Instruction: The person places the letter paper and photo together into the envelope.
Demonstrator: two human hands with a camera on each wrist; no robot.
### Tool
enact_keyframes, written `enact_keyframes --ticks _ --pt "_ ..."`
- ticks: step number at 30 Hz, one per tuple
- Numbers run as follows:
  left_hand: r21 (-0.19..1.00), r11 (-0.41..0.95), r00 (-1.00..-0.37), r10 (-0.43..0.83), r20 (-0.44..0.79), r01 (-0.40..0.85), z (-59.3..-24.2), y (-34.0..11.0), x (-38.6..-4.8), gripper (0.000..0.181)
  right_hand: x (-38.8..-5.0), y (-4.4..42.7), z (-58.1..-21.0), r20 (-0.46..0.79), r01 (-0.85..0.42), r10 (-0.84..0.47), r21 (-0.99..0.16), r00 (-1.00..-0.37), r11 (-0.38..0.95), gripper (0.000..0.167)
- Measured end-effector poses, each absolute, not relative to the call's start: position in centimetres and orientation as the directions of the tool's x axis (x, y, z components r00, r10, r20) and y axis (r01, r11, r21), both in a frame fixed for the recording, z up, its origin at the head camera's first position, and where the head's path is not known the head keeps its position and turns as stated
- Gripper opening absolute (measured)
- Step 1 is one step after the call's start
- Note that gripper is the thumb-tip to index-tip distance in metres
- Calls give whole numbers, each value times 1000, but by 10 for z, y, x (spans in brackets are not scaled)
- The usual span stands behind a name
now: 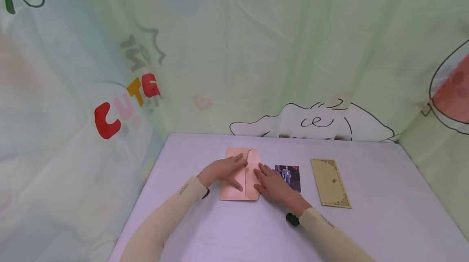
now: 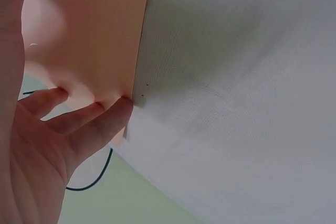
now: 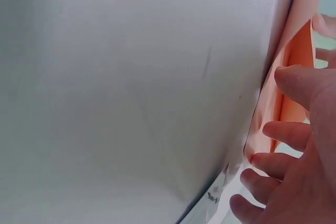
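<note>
Head cam dn, wrist cams nr, shared paper (image 1: pixel 239 175)

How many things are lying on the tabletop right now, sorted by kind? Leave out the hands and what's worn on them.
Pink folded paper: 1
Photo: 1
Thin wooden-looking board with patterned corners: 1
Total: 3

on table (image 1: pixel 381 180), left to right: seemingly envelope (image 1: pixel 250 181), photo (image 1: pixel 291 174), board (image 1: pixel 330 183)
</note>
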State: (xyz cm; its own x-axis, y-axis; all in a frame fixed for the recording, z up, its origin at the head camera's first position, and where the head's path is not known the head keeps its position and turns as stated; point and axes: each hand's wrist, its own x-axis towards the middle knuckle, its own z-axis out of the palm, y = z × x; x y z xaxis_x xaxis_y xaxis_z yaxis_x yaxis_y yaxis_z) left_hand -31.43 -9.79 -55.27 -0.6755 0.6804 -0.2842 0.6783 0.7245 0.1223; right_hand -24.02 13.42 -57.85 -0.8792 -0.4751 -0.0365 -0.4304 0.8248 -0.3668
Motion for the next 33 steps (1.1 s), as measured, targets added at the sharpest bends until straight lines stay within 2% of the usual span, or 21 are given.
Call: enact_keyframes --ticks 15,23,29,33 --pt "87 709 -665 691 -282 700 -551 -98 -313 95 -240 154 -574 -70 -317 -364 -361 -929 877 66" --pt "76 717 -674 681 -287 693 -551 -96 -310 94 -234 169 -570 -26 -337 -370 -362 -929 869 63" --pt "71 721 -679 676 -286 689 -553 -96 -309 94 -233 179 -573 -20 -302 -332 -365 -943 881 64" --pt "68 717 -674 680 -288 694 -554 -95 -309 93 -231 187 -573 28 -315 -327 -359 -945 879 61"
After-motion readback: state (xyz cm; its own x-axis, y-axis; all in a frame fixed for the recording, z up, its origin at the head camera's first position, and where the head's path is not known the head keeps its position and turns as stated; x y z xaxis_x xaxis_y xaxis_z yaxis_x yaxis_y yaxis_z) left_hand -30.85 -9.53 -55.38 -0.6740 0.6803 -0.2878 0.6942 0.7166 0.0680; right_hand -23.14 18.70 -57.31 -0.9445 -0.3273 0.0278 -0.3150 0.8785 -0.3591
